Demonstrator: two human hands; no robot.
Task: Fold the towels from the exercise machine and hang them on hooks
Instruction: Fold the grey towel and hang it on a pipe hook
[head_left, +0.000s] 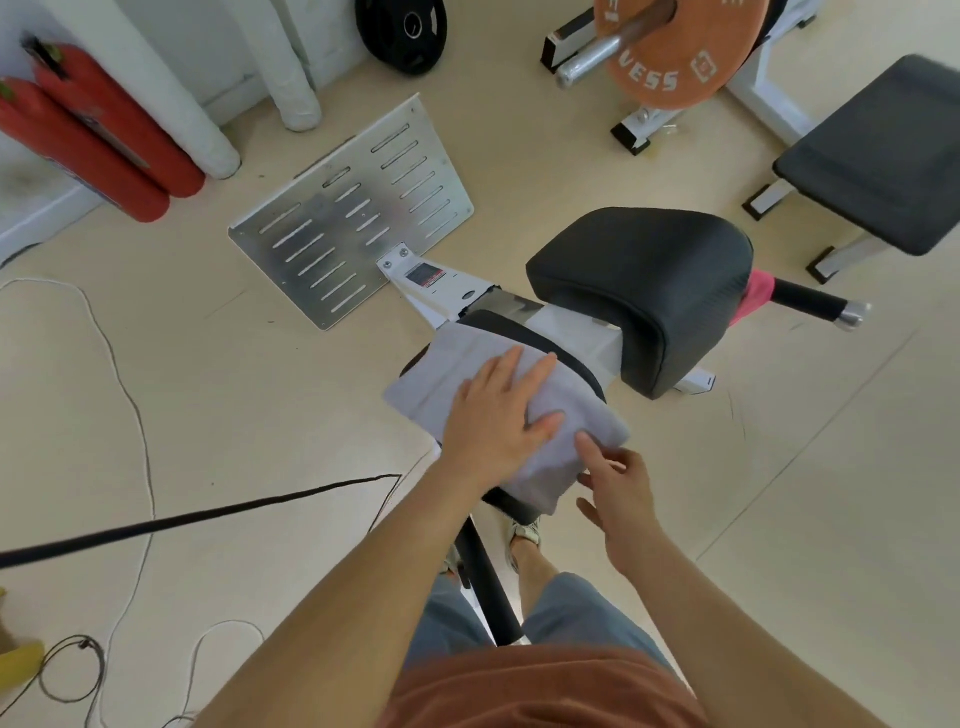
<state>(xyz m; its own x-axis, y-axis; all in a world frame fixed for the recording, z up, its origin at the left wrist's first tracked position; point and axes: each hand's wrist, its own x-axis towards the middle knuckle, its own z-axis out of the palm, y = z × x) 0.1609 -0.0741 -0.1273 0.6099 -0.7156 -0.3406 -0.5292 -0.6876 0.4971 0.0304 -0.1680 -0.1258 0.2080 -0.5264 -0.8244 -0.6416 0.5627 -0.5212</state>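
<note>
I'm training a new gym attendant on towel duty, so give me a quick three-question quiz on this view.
1. True or false: the left hand lies flat on the grey towel.
2. The grey towel rests on: A) the floor, B) the machine's seat pad, C) an orange weight plate.
3. Fill in: the second towel, peeking out behind the black back pad, is ____ in colour.

Key: 1 true; 2 B; 3 pink.
</note>
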